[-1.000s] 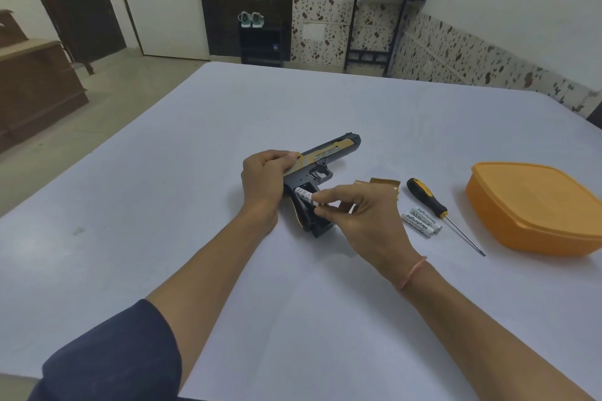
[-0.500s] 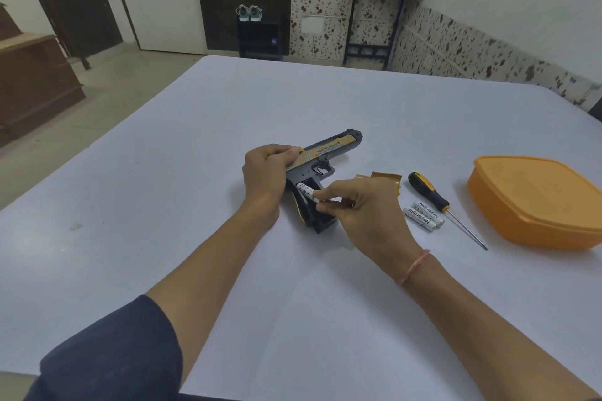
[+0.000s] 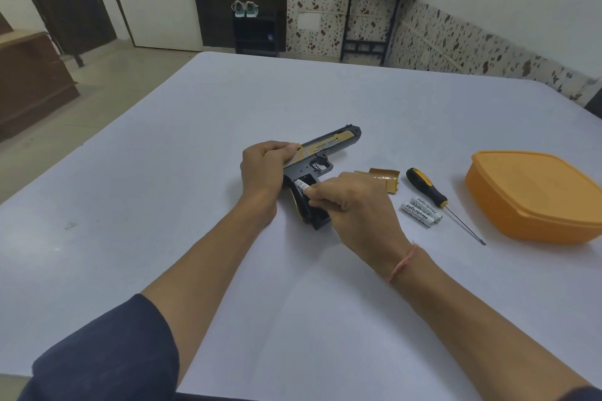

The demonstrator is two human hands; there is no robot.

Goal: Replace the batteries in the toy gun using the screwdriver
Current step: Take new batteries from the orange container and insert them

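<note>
Toy gun [image 3: 325, 153], black with a gold slide, laid on its side near the middle of the table, muzzle toward the far right corner. Its rear is gripped by the left hand [image 3: 264, 169], and its grip compartment is open. One white battery [image 3: 301, 186] is pinched at the opening by the right hand [image 3: 355, 205]. A gold cover [image 3: 384, 177] lies beside the gun on the right-edge side. Two more batteries [image 3: 422, 212] lie touching, just beside the black-and-yellow screwdriver [image 3: 433, 193].

Toy gun [image 3: 329, 148] lies mid-table [image 3: 163, 172]; L hand [image 3: 262, 169] on its rear end, R hand [image 3: 355, 205] at the grip w/ a battery [image 3: 301, 187] pinched there. Right of gun: loose cover [image 3: 384, 177], then screwdriver [image 3: 426, 189], 2 spare batteries [image 3: 420, 212] just beside its handle, near side. Box [image 3: 534, 195] furthest right.
</note>
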